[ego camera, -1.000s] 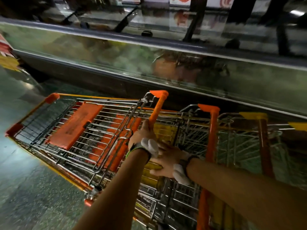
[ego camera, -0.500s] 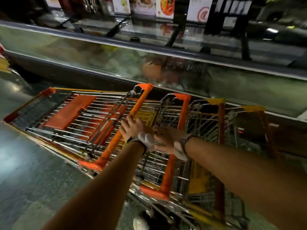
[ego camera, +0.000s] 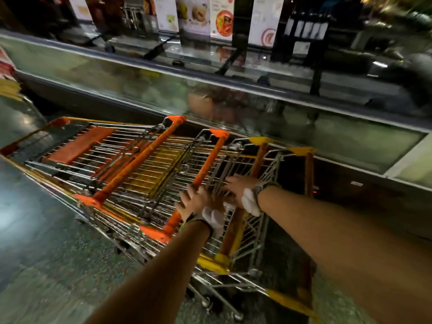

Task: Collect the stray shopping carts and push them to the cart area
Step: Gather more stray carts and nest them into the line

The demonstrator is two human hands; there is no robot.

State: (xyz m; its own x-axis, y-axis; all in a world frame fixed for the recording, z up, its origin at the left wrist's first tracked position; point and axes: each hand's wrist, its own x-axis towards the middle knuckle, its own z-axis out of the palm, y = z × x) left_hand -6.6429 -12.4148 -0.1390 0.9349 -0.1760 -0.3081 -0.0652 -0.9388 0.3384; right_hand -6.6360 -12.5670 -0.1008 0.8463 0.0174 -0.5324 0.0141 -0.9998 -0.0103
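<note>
A row of several nested wire shopping carts (ego camera: pixel 131 160) lies across the floor in front of me, pointing left. The two front carts have orange handles; the carts behind them have handles with yellow corners (ego camera: pixel 257 140). My left hand (ego camera: pixel 195 202) grips the second orange handle (ego camera: pixel 210 160) near its near end. My right hand (ego camera: pixel 240 188) rests with its fingers spread on the wire basket just right of that handle, beside the third cart's handle. Both wrists carry white bands.
A long glass-topped chest freezer (ego camera: pixel 233 80) runs along the far side of the carts, close to their far corners. Posters (ego camera: pixel 264 22) stand behind it. Polished dark floor (ego camera: pixel 46 242) stretches to the left and near side. Red and yellow goods (ego camera: pixel 7 73) sit at the far left.
My hands have shifted from the first orange handle to the second handle and the wire behind it. The row now shows more carts at the right.
</note>
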